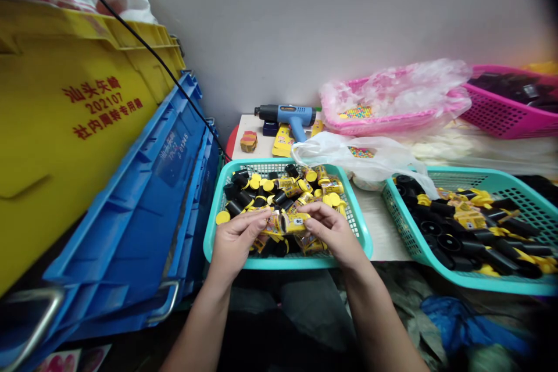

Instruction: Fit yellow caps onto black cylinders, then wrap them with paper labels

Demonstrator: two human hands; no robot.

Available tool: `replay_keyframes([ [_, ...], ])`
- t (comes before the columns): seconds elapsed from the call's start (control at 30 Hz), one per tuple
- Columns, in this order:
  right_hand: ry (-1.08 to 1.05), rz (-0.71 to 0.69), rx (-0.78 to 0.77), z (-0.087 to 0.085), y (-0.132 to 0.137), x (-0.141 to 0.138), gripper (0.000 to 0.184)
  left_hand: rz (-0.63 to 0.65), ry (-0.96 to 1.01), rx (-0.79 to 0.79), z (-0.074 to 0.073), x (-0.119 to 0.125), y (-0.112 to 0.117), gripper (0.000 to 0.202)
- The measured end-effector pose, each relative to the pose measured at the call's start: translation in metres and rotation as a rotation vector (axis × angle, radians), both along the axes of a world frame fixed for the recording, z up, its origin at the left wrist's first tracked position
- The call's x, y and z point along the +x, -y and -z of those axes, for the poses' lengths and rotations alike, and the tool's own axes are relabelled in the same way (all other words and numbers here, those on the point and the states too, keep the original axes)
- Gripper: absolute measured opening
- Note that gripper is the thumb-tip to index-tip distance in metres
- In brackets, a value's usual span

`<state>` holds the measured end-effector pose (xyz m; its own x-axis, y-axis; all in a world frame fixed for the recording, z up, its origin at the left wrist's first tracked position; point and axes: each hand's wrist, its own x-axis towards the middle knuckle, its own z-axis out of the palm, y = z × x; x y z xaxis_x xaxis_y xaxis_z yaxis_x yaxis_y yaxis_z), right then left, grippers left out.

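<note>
A teal basket (pixel 366 241) in front of me holds several small black tubes with yellow caps and yellow labels. Both hands are over its near side. My left hand (pixel 235 241) pinches one end of a yellow-labelled tube (pixel 291 222), fingers closed. From the other side my right hand (pixel 333 231) grips the same tube, and its fingers are curled round it. Loose tubes lie under and around both hands.
A second teal basket (pixel 514 288) with black tubes stands at the right. Behind are a blue heat gun (pixel 290 116), a clear plastic bag (pixel 366 154), and pink baskets (pixel 505 116). Stacked blue crates (pixel 143 209) and a yellow crate (pixel 65 110) wall the left side.
</note>
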<state>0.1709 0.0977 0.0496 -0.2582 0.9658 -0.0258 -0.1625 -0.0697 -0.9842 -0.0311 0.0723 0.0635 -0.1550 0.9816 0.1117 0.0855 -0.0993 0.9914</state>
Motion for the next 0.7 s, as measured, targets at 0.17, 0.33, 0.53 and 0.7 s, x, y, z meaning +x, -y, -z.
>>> replay_keyframes([
  [0.17, 0.194, 0.217, 0.167, -0.002, -0.015, 0.010, 0.031, -0.162, 0.026, -0.090, 0.004, -0.009, -0.003, 0.034],
  [0.33, 0.916, 0.400, 0.564, -0.014, -0.047, 0.018, 0.028, -0.249, 0.065, -0.106, 0.009, -0.019, -0.004, 0.037],
  [0.53, 1.334, -0.092, 0.825, -0.036, -0.069, -0.025, 0.022, -0.306, 0.096, -0.125, 0.016, -0.025, -0.006, 0.040],
  [0.7, 1.530, -0.462, 0.798, -0.041, -0.104, -0.072, 0.031, -0.266, 0.110, -0.139, 0.016, -0.026, -0.006, 0.042],
])
